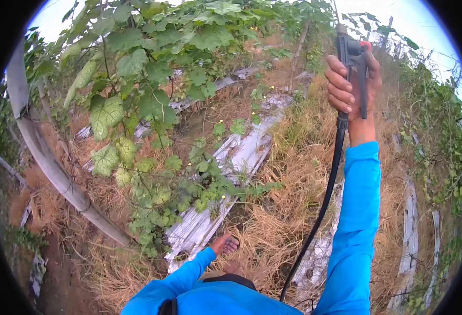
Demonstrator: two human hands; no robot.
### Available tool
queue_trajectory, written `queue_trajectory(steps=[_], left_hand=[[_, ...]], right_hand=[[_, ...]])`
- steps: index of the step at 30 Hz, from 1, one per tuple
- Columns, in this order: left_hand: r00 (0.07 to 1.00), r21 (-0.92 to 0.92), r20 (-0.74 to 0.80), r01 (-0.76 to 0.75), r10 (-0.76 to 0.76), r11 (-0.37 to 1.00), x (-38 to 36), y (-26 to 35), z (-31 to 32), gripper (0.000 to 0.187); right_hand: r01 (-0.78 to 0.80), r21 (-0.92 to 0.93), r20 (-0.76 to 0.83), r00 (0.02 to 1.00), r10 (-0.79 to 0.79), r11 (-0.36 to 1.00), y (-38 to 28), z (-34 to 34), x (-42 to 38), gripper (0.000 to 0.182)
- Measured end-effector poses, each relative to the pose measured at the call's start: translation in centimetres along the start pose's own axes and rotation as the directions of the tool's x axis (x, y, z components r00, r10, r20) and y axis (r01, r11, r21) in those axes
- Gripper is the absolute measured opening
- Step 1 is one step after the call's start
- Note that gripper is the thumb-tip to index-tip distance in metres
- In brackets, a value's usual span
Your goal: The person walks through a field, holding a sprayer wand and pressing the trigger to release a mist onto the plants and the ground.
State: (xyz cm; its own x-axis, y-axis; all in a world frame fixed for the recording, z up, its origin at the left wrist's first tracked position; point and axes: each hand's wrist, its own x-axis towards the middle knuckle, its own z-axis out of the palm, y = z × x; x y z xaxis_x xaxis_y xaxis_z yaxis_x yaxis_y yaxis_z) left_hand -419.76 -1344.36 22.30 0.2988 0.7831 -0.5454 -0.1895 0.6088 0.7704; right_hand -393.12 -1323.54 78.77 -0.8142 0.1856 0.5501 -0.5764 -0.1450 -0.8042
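Observation:
My right hand [349, 84] is raised at the upper right, closed around the black handle of a sprayer wand [353, 58] with a red part at its top. A black hose [323, 205] hangs from the handle down past my blue sleeve to the bottom of the view. The wand's thin tube rises out of the top of the picture. My left hand [226, 244] hangs low by my side over dry grass, empty, its fingers loosely curled. A leafy climbing vine [147, 105] with a long green gourd [84, 76] fills the upper left, well away from the wand.
A slanted bamboo pole [47, 157] props the vine on the left. Silver plastic mulch strips [231, 163] run along the beds between dry yellow grass [283, 210]. More vines and thin stakes [436, 115] line the right side. Bare soil shows at the lower left.

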Motion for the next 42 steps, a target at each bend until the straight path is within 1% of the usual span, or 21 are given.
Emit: queue_trajectory(steps=[3, 5, 8, 10, 14, 16, 20, 23, 25, 28, 30, 31, 33, 34, 35, 36, 38, 39, 40, 41, 42], left_hand=[[0.991, -0.033, -0.121, -0.062, 0.058, 0.998, -3.5, -3.8, 1.6, 0.070], [0.996, 0.098, -0.066, 0.063, -0.057, 0.993, -5.5, -5.6, 2.3, 0.069], [0.990, 0.157, -0.123, 0.086, -0.067, 0.984, -10.8, -4.8, 4.8, 0.068], [0.988, 0.125, -0.105, 0.122, -0.109, 0.985, -11.3, -6.2, 4.5, 0.068], [0.991, 0.217, -0.114, 0.100, -0.076, 0.971, -11.6, -7.2, 4.2, 0.070], [0.993, 0.245, -0.095, 0.094, -0.073, 0.965, -11.4, -7.8, 4.7, 0.070], [0.995, 0.324, -0.038, 0.097, -0.089, 0.941, -11.6, -8.3, 5.7, 0.070], [0.998, 0.316, 0.048, 0.034, -0.051, 0.948, -13.7, -9.1, 5.7, 0.068], [0.995, 0.323, 0.049, 0.066, -0.086, 0.944, -14.5, -10.0, 4.8, 0.069], [0.981, 0.254, 0.063, 0.163, -0.185, 0.953, -15.6, -13.8, 2.2, 0.066], [0.953, 0.305, 0.162, 0.197, -0.255, 0.932, -17.4, -16.9, 0.7, 0.066], [0.959, 0.246, 0.172, 0.180, -0.226, 0.952, -17.7, -19.2, -0.3, 0.066], [0.942, 0.268, 0.220, 0.192, -0.254, 0.944, -18.4, -20.2, -1.0, 0.065], [0.963, 0.187, 0.187, 0.157, -0.192, 0.970, -20.3, -20.8, -0.9, 0.065], [0.982, 0.095, 0.140, 0.117, -0.130, 0.989, -22.5, -21.3, -1.0, 0.064], [0.970, 0.144, 0.173, 0.146, -0.170, 0.979, -23.9, -21.5, -1.7, 0.064], [0.954, 0.136, 0.169, 0.224, -0.245, 0.965, -26.4, -21.9, -2.9, 0.060], [0.957, 0.147, 0.138, 0.234, -0.254, 0.961, -27.1, -22.5, -3.8, 0.061], [0.950, 0.165, 0.161, 0.242, -0.268, 0.956, -27.7, -22.9, -4.8, 0.061], [0.950, 0.144, 0.141, 0.258, -0.278, 0.955, -28.5, -23.2, -5.7, 0.061], [0.951, 0.122, 0.116, 0.272, -0.285, 0.955, -29.4, -23.6, -6.5, 0.061]], right_hand=[[0.055, -0.072, -0.201, 0.977, -0.068, 0.996, 2.9, 3.7, -4.6, 0.049], [0.075, -0.040, -0.246, 0.966, -0.083, 0.996, 4.7, 5.0, -7.1, 0.049], [0.118, 0.001, -0.313, 0.943, -0.112, 0.993, 8.2, 8.1, -10.4, 0.051], [0.110, 0.039, -0.310, 0.946, -0.093, 0.993, 10.6, 9.9, -12.5, 0.052], [0.076, 0.337, -0.099, 0.994, -0.046, 0.938, 15.1, 12.7, -16.7, 0.054], [0.047, 0.408, -0.095, 0.995, -0.008, 0.912, 17.9, 14.7, -18.8, 0.053], [0.006, 0.335, -0.258, 0.962, 0.086, 0.942, 24.1, 19.3, -21.8, 0.053], [-0.003, 0.340, -0.275, 0.956, 0.103, 0.940, 28.5, 23.4, -22.6, 0.053], [-0.026, 0.208, -0.474, 0.872, 0.124, 0.978, 30.4, 27.8, -21.5, 0.056], [-0.124, 0.049, -0.594, 0.794, 0.128, 0.991, 35.2, 31.9, -21.2, 0.057], [-0.298, -0.060, -0.556, 0.803, 0.216, 0.953, 37.2, 34.3, -21.7, 0.054], [-0.288, -0.080, -0.573, 0.797, 0.193, 0.954, 38.2, 36.1, -22.1, 0.054], [-0.298, -0.204, -0.709, 0.702, 0.068, 0.933, 39.6, 40.5, -22.2, 0.056], [-0.346, -0.285, -0.749, 0.662, 0.017, 0.894, 40.4, 42.6, -22.3, 0.057], [-0.334, -0.283, -0.742, 0.670, 0.015, 0.899, 41.5, 43.8, -23.3, 0.052], [-0.325, -0.287, -0.780, 0.625, -0.023, 0.901, 42.6, 45.2, -24.6, 0.052], [-0.532, -0.229, -0.872, 0.484, 0.071, 0.815, 43.8, 48.5, -27.0, 0.046], [-0.533, -0.290, -0.909, 0.414, -0.054, 0.794, 42.1, 50.4, -26.9, 0.039], [-0.645, -0.353, -0.929, 0.330, -0.170, 0.678, 40.2, 52.0, -27.4, 0.037], [-0.655, -0.350, -0.935, 0.200, -0.292, 0.669, 39.9, 52.9, -28.7, 0.033], [-0.764, -0.336, -0.899, 0.086, -0.429, 0.551, 37.7, 54.2, -28.8, 0.031]])
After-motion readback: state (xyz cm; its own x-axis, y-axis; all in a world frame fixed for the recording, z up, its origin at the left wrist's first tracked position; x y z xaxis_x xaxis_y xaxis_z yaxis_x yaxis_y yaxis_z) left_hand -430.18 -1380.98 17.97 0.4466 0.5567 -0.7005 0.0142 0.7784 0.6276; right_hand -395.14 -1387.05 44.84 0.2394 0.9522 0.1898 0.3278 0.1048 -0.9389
